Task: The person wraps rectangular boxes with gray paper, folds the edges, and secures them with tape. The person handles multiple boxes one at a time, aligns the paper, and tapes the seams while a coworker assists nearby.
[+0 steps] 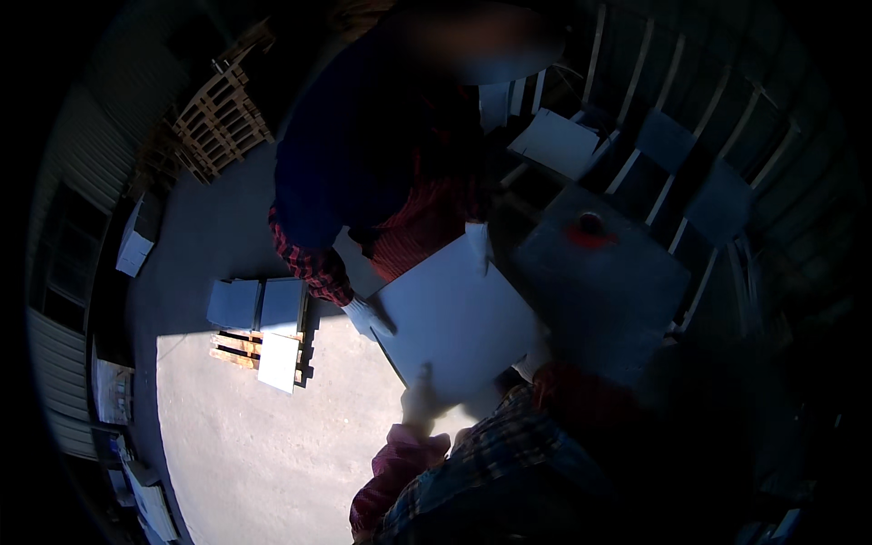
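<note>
My left hand looks bare, pink-maroon knit sleeve bunched at bottom centre. Dark plaid flannel shirt, blue-grey and tan checks, fills the frame's lower middle.

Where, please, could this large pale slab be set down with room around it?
The sunlit concrete floor is bare between the small pallet of slabs and the left hand. It is crowded around the dark platform and the racks of leaning slabs.
</note>
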`<state>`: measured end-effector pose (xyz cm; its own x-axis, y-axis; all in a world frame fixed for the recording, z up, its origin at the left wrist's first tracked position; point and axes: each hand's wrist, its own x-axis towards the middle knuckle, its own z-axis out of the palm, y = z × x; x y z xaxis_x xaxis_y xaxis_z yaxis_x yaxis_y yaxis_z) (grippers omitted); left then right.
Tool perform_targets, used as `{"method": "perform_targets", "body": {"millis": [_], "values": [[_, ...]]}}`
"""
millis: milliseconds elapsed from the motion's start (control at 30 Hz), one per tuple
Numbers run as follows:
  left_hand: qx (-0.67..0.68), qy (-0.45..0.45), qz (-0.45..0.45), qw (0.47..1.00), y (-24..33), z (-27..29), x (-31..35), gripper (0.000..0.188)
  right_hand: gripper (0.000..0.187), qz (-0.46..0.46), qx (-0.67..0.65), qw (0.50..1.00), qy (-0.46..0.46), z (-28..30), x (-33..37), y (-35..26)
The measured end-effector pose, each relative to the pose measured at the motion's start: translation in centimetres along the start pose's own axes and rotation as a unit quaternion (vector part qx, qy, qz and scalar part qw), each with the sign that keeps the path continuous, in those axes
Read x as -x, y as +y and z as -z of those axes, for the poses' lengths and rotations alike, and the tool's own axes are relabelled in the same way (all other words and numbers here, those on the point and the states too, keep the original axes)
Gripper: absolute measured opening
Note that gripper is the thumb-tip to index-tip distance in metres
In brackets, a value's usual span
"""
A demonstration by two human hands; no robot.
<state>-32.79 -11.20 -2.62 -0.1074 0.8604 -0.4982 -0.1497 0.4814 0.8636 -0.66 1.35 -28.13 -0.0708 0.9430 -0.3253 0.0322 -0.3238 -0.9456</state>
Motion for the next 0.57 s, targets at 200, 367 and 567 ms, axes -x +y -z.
{"method": "perform_targets", "body": {"millis": [200,367,567], "values": [[-0.077,0.007,-0.009,0.997,3.4,6.6,-5.1,0.106,0.133,0.059,0.183,0.981,0.008,-8.8,-2.5,-7.5],[0.197,-0.022,0.147,0.969,4.3,8.5,-6.4,0.087,0.097,0.155,0.486,0.854,0.097,-13.2,0.2,-14.2],[0.182,-0.048,0.221,0.957,-3.0,18.3,-13.8,0.100,0.101,0.074,0.400,0.913,-0.015,-14.5,-4.3,-15.5]]}}
